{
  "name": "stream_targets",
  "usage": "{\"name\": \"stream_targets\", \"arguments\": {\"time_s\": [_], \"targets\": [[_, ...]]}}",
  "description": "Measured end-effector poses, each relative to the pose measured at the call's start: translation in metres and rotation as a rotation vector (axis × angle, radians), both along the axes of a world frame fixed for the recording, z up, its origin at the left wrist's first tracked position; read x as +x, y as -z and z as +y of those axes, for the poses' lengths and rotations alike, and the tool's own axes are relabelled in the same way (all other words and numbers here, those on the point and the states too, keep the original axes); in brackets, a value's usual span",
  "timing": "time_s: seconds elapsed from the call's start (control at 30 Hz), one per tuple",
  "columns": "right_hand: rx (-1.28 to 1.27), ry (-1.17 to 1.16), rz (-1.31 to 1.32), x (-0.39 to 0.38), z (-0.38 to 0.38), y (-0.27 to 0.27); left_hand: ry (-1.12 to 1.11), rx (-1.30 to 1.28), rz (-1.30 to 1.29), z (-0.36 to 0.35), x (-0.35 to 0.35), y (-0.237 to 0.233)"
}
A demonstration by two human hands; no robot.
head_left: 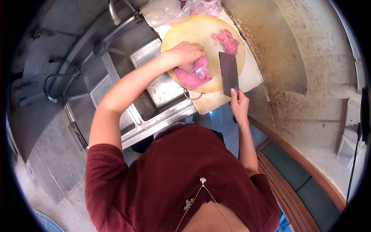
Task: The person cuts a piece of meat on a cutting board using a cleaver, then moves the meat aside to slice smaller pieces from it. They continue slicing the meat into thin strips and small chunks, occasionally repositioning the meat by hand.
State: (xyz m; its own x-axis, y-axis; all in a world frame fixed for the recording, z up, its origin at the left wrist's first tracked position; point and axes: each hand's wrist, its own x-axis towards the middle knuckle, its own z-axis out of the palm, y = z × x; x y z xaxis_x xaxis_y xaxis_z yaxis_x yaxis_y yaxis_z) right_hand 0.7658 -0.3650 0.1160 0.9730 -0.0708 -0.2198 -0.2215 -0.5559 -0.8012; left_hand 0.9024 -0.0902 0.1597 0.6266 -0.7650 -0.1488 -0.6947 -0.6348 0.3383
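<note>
On a round cutting board [181,33], a large piece of raw meat [191,79] lies at the left side. My left hand [187,54] rests on its upper part with the fingers curled round it. In my right hand [239,102] is a cleaver [229,73], gripped by its handle, the broad dark blade pointing away from me over the board's right part. Beyond the blade's tip sits a small heap of cut meat [228,41]. The blade is apart from the large piece.
To the left is a double steel sink [145,120] with a faucet [114,15] at its back and a second curved tap [48,87]. Plastic bags [170,11] lie behind the board, with more meat there. A stained wall [286,77] stands close on the right.
</note>
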Motion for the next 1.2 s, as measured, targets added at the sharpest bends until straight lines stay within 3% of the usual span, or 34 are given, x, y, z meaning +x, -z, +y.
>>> {"name": "stream_targets", "arguments": {"time_s": [0.07,0.17,0.27,0.4,0.53,0.63,0.67,0.77,0.8,0.97,1.0,1.1,1.2], "targets": [[0.008,0.010,-0.007,0.000,-0.001,0.003,0.085,0.100,0.013,-0.015,0.006,-0.007],[0.021,0.039,-0.047,0.000,-0.001,0.000,0.033,0.127,0.147,-0.023,0.013,-0.025],[0.063,0.097,-0.066,0.000,-0.004,0.007,-0.152,-0.037,0.418,-0.001,0.033,-0.011],[0.167,0.175,-0.035,-0.001,-0.008,0.005,-0.609,-0.666,0.918,0.018,0.024,-0.008],[0.287,0.236,0.016,0.008,0.004,-0.020,-0.985,-1.039,1.011,0.030,0.014,0.024],[0.226,0.155,-0.077,0.017,0.009,-0.007,-1.231,-1.089,0.895,0.047,0.003,0.060],[0.186,0.121,-0.073,0.020,0.010,-0.005,-1.230,-0.911,0.860,0.048,0.002,0.065],[0.232,0.121,-0.057,0.021,0.019,-0.009,-1.100,-0.805,0.471,0.046,0.019,0.061],[0.218,0.116,-0.063,0.021,0.020,-0.011,-1.042,-0.859,0.465,0.042,0.026,0.050],[0.222,0.165,-0.071,0.015,0.014,-0.008,-0.436,0.198,0.191,-0.039,0.006,-0.025],[0.225,0.178,-0.052,0.009,0.011,-0.008,-0.434,0.209,-0.006,-0.050,-0.010,-0.016],[0.290,0.274,-0.022,0.000,0.007,-0.012,-0.525,0.253,-0.276,-0.057,-0.025,0.012],[0.296,0.266,-0.022,-0.009,-0.005,-0.003,-0.650,0.233,-0.213,-0.043,-0.026,0.012]]}}
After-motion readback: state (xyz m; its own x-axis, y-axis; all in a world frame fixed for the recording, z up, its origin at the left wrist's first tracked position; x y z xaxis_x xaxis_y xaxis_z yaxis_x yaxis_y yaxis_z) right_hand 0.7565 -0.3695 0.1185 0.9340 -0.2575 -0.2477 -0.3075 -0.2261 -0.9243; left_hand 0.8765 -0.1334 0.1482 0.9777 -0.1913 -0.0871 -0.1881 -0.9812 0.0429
